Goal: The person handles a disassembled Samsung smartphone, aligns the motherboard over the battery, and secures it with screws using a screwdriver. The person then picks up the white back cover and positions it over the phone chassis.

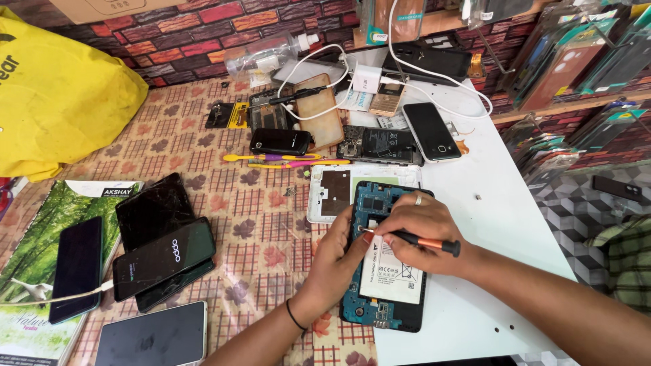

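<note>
Cluttered table (224, 203): my left hand (336, 261) hides the opened phone's (386, 271) left edge, steadying it. My right hand (424, 234) pinches a screwdriver (413, 239), tip obscured, over the phone's white battery (392, 271).

I see my left hand (337, 261) coming up from the lower edge, forearm angled up and to the right, a thin dark band at the wrist, palm turned inward and fingers curled in a steadying grip. My right hand (424, 234) reaches in from the lower right, forearm stretched long, fingers pinched together, a ring on one finger, thumb tips of both hands nearly meeting.
</note>
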